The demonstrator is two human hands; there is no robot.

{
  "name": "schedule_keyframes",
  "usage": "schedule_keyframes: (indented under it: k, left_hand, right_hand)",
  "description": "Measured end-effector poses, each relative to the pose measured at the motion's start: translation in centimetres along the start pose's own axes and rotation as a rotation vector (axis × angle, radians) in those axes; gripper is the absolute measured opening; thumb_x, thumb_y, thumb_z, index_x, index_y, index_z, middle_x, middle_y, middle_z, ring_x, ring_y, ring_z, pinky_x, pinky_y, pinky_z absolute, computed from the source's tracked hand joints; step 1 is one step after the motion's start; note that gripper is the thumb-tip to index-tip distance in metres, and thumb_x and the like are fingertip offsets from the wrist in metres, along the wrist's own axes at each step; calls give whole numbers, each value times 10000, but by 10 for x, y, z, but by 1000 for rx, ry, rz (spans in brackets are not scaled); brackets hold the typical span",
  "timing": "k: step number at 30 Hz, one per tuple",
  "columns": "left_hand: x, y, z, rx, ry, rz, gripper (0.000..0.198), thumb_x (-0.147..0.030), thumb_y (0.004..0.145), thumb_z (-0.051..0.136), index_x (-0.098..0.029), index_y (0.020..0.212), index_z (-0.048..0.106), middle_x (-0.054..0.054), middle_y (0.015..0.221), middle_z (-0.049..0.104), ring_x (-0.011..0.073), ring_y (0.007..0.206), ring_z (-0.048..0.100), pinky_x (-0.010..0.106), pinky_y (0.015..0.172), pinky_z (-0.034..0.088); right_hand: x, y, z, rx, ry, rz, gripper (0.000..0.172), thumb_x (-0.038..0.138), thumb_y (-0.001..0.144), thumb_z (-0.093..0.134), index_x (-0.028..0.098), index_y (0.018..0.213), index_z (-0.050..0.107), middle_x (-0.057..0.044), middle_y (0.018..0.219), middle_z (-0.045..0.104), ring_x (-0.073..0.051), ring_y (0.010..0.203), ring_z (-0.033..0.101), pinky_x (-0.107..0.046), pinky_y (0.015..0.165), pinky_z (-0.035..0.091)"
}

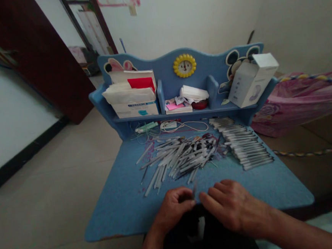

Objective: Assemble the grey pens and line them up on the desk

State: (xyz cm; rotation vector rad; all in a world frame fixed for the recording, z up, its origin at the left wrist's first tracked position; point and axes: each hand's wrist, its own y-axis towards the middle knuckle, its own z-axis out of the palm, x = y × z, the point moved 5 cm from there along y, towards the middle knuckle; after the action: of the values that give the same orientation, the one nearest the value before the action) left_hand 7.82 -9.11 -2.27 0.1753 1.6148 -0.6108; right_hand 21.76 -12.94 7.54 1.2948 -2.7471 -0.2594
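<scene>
My left hand (174, 208) is at the desk's front edge, thumb and forefinger pinched together. A thin, blurred pen part (194, 189) stands up at its fingertips. Close beside it on the right, my right hand (231, 207) is closed, its fingers curled under. Whatever those fingers hold, if anything, is hidden. Beyond my hands lies a loose pile of whitish pen barrels (174, 160), mixed with dark small parts. To the right, pens (250, 148) with dark ends lie side by side in a long row.
The blue desk (117, 205) has a back shelf holding a carton of papers (137, 107), a small stack of papers (179, 107) and a white box (251, 81). A white cable (195, 127) lies under the shelf. A yellow flower clock (184, 66) is on the backboard.
</scene>
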Motion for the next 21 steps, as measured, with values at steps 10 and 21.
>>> schedule_keyframes:
  k: [10,21]
  left_hand:
    - [-12,-6,-2,-80,-18,54,121,-226,670,620,-121,729,630,-12,626,583,112,601,494,226,596,385]
    - [4,-3,-1,-93,121,29,89,-214,678,599,-133,714,598,-17,625,545,112,597,479,231,588,373]
  right_hand:
    - [-133,-13,85,204,-54,706,261,188,888,368,224,999,602,-57,886,692,-179,776,646,-237,599,378]
    - [-147,5,100,231,14,664,254,90,819,400,129,878,644,-161,875,689,-241,820,654,-284,687,433]
